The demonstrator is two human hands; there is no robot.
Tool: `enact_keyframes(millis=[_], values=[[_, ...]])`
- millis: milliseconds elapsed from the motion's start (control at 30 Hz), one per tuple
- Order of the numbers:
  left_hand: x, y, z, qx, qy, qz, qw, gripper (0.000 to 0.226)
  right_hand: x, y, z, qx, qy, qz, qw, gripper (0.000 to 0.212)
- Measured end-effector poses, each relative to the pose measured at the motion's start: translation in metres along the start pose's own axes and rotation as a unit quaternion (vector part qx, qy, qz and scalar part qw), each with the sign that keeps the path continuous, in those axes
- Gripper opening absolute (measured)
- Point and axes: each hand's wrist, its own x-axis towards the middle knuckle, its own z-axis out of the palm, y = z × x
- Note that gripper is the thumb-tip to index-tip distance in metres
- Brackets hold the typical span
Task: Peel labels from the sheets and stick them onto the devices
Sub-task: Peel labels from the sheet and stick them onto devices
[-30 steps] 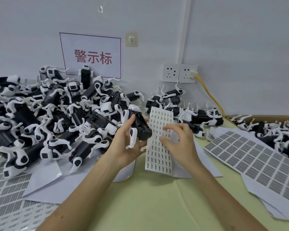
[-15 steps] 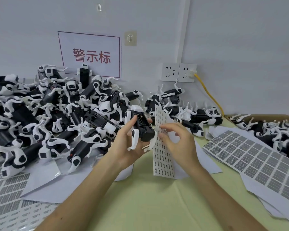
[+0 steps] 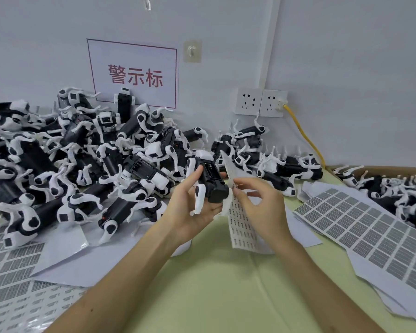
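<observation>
Place type: small assembly workshop, manual labelling station.
Stock: identical black-and-white devices [image 3: 87, 164] heaped against the wall, left and centre of the frame; more in a cardboard box [image 3: 382, 168], right edge.
Consumables: printed label sheets [image 3: 360, 231] spread lower right and lower left.
Signage: wall sign [image 3: 132, 73] with red characters, upper centre.
Bench: pale green table [image 3: 214, 284]; double wall socket [image 3: 261, 102] with yellow cable [image 3: 303, 133].
Work in hand: left hand [image 3: 190, 212] grips one device [image 3: 213, 183]; right hand [image 3: 262, 207] pinches a small-label sheet [image 3: 241, 224], centre.

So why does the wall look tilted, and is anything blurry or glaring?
Head view: the wide-angle lens leans the wall strip and stretches the corners; lighting is soft, shadows faint, no strong glare; print on the label sheet beside the device is too soft to read, while the red-lettered sign is legible.
</observation>
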Motion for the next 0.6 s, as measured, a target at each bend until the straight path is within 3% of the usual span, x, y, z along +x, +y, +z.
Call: enact_keyframes(millis=[467,600], values=[[-0.0012,0.0019,-0.0029,0.020,0.027,-0.004,0.999,0.052,0.0016,-0.0027,-0.0046,0.046,0.033,0.006,0.998,0.017],[-0.0004,0.0020,-0.0036,0.036,0.025,-0.006,0.999,0.052,0.0011,-0.0058,-0.0056,0.060,0.025,0.017,0.998,0.029]])
